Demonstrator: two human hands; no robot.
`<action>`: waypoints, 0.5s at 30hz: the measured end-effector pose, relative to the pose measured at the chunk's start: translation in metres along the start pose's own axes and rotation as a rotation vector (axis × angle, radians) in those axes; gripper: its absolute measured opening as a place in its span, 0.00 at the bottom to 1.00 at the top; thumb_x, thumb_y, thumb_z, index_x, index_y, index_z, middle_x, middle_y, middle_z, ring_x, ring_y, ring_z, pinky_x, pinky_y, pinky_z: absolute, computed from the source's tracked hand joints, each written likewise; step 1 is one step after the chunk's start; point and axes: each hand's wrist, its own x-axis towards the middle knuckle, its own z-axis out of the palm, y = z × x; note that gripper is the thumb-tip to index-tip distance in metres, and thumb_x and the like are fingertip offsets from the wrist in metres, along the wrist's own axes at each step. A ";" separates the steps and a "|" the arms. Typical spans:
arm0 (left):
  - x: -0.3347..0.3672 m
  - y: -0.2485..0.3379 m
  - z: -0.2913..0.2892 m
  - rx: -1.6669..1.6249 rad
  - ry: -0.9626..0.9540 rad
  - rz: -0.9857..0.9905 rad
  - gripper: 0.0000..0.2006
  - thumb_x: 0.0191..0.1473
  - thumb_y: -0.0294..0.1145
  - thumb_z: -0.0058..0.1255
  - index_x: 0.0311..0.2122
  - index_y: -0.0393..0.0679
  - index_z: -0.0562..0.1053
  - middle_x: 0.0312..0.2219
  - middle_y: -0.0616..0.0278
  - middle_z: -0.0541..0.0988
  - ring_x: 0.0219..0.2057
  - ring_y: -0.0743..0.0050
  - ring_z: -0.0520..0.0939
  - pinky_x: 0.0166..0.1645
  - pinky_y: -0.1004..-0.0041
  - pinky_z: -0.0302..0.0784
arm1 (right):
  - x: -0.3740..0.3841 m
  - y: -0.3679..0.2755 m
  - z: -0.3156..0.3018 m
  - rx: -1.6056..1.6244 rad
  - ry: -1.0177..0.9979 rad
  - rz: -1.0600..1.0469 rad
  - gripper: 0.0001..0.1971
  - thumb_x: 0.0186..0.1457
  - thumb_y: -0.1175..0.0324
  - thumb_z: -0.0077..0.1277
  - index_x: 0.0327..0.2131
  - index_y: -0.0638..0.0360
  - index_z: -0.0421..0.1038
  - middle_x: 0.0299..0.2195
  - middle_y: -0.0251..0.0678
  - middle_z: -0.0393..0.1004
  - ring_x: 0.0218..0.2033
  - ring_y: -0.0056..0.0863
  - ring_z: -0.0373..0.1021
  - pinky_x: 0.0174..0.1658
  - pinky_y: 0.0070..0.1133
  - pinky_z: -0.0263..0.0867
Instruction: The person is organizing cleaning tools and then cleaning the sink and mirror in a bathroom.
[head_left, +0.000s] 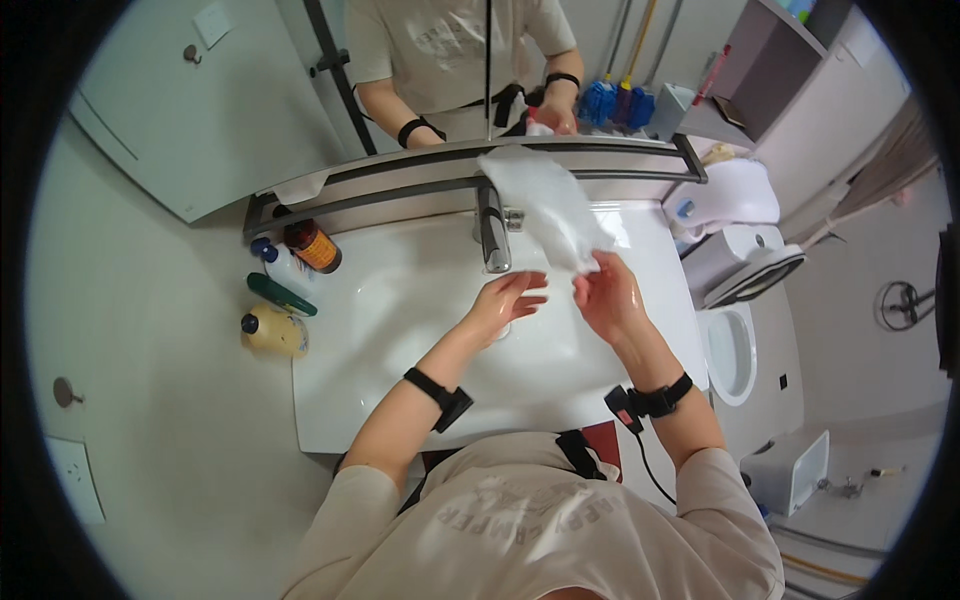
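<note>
A thin white cloth (545,205) hangs down from the dark rail behind the sink, to the right of the tap. My right hand (612,302) pinches its lower end between thumb and fingers. Just below the spout of the chrome tap (493,240) is my left hand (497,308), fingers apart and holding nothing. Both hands look wet and are above the white sink (375,330). Whether the cloth is folded over the rail or only lies against it I cannot tell.
Several bottles, among them a yellow one (276,332) and a brown one (313,246), stand at the sink's left side. A double towel rail (380,206) runs under the mirror (440,60). Right of the sink are a white bin (733,257) and a toilet (730,350).
</note>
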 end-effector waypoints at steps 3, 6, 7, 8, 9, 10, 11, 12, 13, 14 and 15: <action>0.028 -0.006 0.027 -0.390 -0.052 0.006 0.13 0.56 0.37 0.40 0.43 0.42 0.67 0.42 0.61 0.72 0.43 0.67 0.74 0.47 0.68 0.70 | -0.025 0.007 -0.034 -0.078 0.057 0.123 0.09 0.52 0.63 0.45 0.34 0.56 0.61 0.23 0.32 0.66 0.24 0.21 0.67 0.24 0.16 0.62; 0.040 -0.023 0.036 -0.646 -0.067 -0.087 0.12 0.55 0.38 0.40 0.41 0.43 0.67 0.41 0.60 0.72 0.42 0.65 0.74 0.47 0.68 0.70 | -0.037 0.019 -0.069 -0.164 0.177 0.217 0.10 0.52 0.61 0.45 0.34 0.56 0.63 0.21 0.29 0.67 0.21 0.18 0.66 0.22 0.14 0.60; 0.042 -0.027 0.037 -0.747 -0.066 -0.139 0.12 0.54 0.39 0.40 0.40 0.43 0.67 0.40 0.60 0.73 0.42 0.64 0.74 0.48 0.67 0.70 | -0.039 0.021 -0.080 -0.156 0.192 0.204 0.10 0.52 0.61 0.45 0.34 0.56 0.63 0.21 0.29 0.67 0.21 0.18 0.66 0.22 0.14 0.60; 0.034 -0.028 0.040 -0.736 -0.052 -0.209 0.16 0.55 0.42 0.36 0.41 0.42 0.67 0.41 0.59 0.72 0.43 0.63 0.73 0.49 0.64 0.69 | -0.043 0.024 -0.087 -0.169 0.236 0.183 0.11 0.52 0.61 0.45 0.35 0.56 0.63 0.21 0.29 0.67 0.21 0.18 0.66 0.22 0.14 0.60; 0.031 -0.033 0.040 -0.728 -0.066 -0.228 0.16 0.55 0.42 0.36 0.41 0.42 0.67 0.41 0.59 0.72 0.43 0.63 0.73 0.49 0.64 0.69 | -0.048 0.027 -0.094 -0.181 0.280 0.163 0.11 0.52 0.61 0.45 0.36 0.57 0.64 0.22 0.29 0.67 0.22 0.19 0.67 0.23 0.14 0.60; 0.027 -0.037 0.040 -0.791 -0.086 -0.254 0.17 0.56 0.43 0.33 0.42 0.42 0.67 0.41 0.59 0.72 0.44 0.62 0.72 0.50 0.63 0.68 | -0.052 0.028 -0.100 -0.168 0.296 0.154 0.11 0.52 0.61 0.45 0.36 0.57 0.64 0.22 0.29 0.67 0.22 0.19 0.67 0.23 0.14 0.60; 0.023 -0.039 0.037 -0.854 -0.100 -0.277 0.18 0.56 0.44 0.31 0.42 0.42 0.67 0.41 0.59 0.71 0.45 0.61 0.71 0.50 0.62 0.67 | -0.054 0.030 -0.102 -0.316 0.279 0.218 0.13 0.53 0.60 0.45 0.37 0.58 0.64 0.23 0.30 0.68 0.23 0.19 0.67 0.24 0.15 0.61; 0.019 -0.040 0.035 -0.845 -0.105 -0.292 0.18 0.56 0.44 0.31 0.42 0.42 0.67 0.41 0.59 0.71 0.45 0.61 0.71 0.50 0.62 0.67 | -0.057 0.034 -0.104 -0.464 0.260 0.284 0.14 0.53 0.60 0.44 0.38 0.59 0.64 0.24 0.31 0.69 0.24 0.20 0.68 0.25 0.16 0.62; 0.016 -0.040 0.033 -0.817 -0.157 -0.262 0.19 0.56 0.45 0.29 0.43 0.42 0.66 0.42 0.58 0.71 0.46 0.61 0.71 0.51 0.62 0.66 | -0.060 0.038 -0.107 -0.451 0.270 0.280 0.14 0.53 0.60 0.44 0.38 0.59 0.64 0.24 0.31 0.69 0.24 0.20 0.68 0.25 0.16 0.62; 0.015 -0.040 0.031 -0.791 -0.210 -0.225 0.20 0.56 0.46 0.27 0.43 0.43 0.66 0.42 0.58 0.71 0.46 0.61 0.70 0.51 0.61 0.65 | -0.060 0.042 -0.110 -0.617 0.324 0.283 0.15 0.53 0.59 0.44 0.39 0.60 0.64 0.28 0.33 0.70 0.26 0.22 0.69 0.28 0.18 0.64; 0.015 -0.042 0.027 -0.785 -0.215 -0.230 0.20 0.56 0.46 0.27 0.43 0.43 0.66 0.42 0.58 0.71 0.46 0.61 0.70 0.51 0.61 0.65 | -0.059 0.045 -0.114 -0.783 0.376 0.286 0.17 0.54 0.58 0.44 0.41 0.60 0.64 0.31 0.35 0.70 0.28 0.23 0.70 0.31 0.20 0.66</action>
